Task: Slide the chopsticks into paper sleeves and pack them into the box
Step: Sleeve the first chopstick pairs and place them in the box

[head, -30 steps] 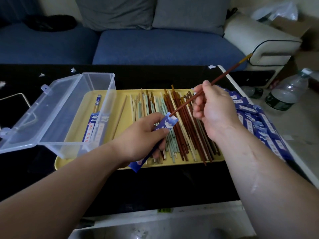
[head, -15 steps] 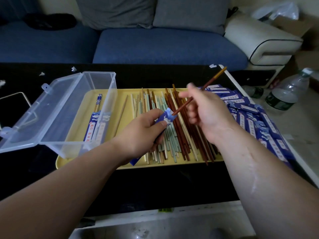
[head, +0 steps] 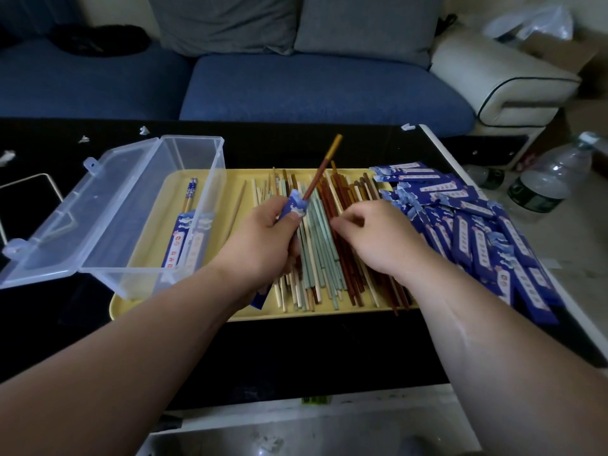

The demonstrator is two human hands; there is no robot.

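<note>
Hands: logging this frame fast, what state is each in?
Left hand: holding the paper sleeve with a brown chopstick partly inside.
Right hand: fingers curled onto the loose chopsticks; grip cannot be told.

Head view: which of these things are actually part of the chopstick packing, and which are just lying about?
Part of the job: left hand gripping a blue sleeve with a brown chopstick in it; right hand at the loose chopsticks; yellow tray; sleeve pile; clear box, sleeved chopsticks inside.
Lying about: water bottle; sofa; paper scraps.
</note>
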